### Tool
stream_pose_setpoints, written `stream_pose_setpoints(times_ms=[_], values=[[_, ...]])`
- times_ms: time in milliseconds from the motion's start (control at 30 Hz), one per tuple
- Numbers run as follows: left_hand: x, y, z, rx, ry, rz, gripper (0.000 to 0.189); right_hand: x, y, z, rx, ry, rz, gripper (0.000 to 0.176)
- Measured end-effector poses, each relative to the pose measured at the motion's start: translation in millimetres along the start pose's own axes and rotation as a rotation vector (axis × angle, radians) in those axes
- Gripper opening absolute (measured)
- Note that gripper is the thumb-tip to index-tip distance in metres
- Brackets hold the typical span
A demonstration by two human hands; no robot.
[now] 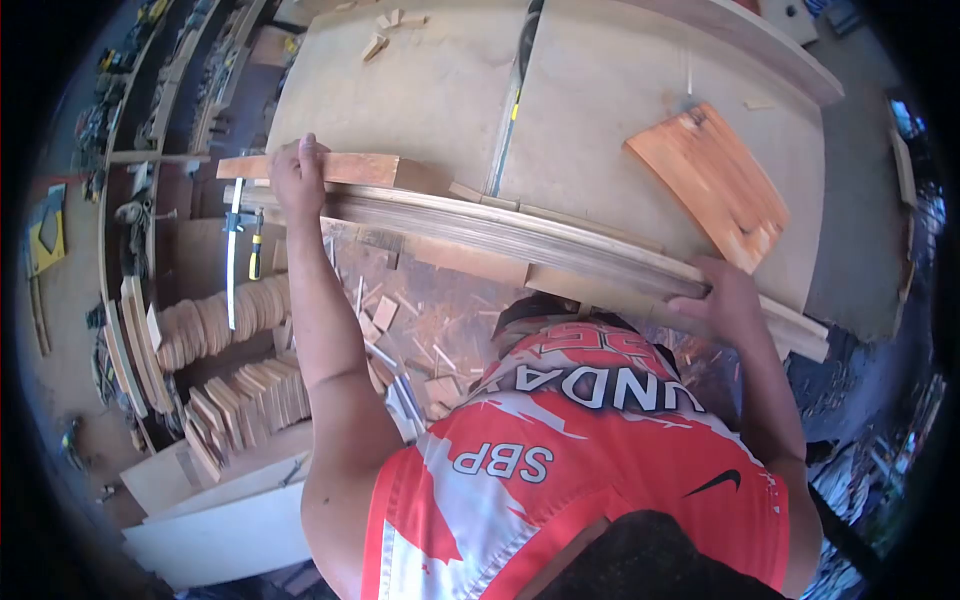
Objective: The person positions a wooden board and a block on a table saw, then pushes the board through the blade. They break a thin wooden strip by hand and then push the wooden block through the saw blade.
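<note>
A long layered wooden plank (480, 232) runs across the near edge of the worktable (420, 110). My left hand (298, 182) is closed at the left end, its thumb up, over a shorter wooden block (360, 169) lying along the plank's far side; its fingers are partly hidden. My right hand (725, 297) is wrapped around the plank near its right end. An orange-brown wooden board (715, 185) lies on the tabletop beyond my right hand. Close to my left wrist is a bar clamp (234, 225) with a yellow-and-black handle.
A slot (512, 115) crosses the tabletop. Small offcuts (380, 40) lie at the far left, and a raised wooden rail (765, 45) borders the far right. Stacked curved wood pieces (220, 320) and shelves (165, 100) stand left. Scraps (385, 313) litter the area below.
</note>
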State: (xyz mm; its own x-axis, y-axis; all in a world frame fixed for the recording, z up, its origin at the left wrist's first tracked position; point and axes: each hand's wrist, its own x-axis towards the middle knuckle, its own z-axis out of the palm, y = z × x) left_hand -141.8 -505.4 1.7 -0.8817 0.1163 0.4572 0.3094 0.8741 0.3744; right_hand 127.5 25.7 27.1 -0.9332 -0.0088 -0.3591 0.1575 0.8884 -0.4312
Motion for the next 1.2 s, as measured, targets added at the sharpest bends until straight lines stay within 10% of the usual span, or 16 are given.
stream_pose_setpoints(times_ms=[300,633,900,1100,1200], values=[[0,8,-8,0.036,-0.028,0.069,0.047,105,-127,20,0.407,-0.108,-0.512,0.023],[0,10,-1,-0.042,0.145,0.138,0.036,257,-247,100,-0.172,-0.341,-0.283,0.030],[0,19,-2,-0.073,0.175,0.121,0.034,314,-263,48,-0.265,-0.227,-0.248,0.025],[0,16,0,-0.041,0.160,0.120,0.034,372,-319,-13,-0.330,0.392,-0.297,0.044],[-2,14,1,-0.046,0.156,0.135,0.035,315,-299,-37,-0.253,0.273,-0.346,0.032]])
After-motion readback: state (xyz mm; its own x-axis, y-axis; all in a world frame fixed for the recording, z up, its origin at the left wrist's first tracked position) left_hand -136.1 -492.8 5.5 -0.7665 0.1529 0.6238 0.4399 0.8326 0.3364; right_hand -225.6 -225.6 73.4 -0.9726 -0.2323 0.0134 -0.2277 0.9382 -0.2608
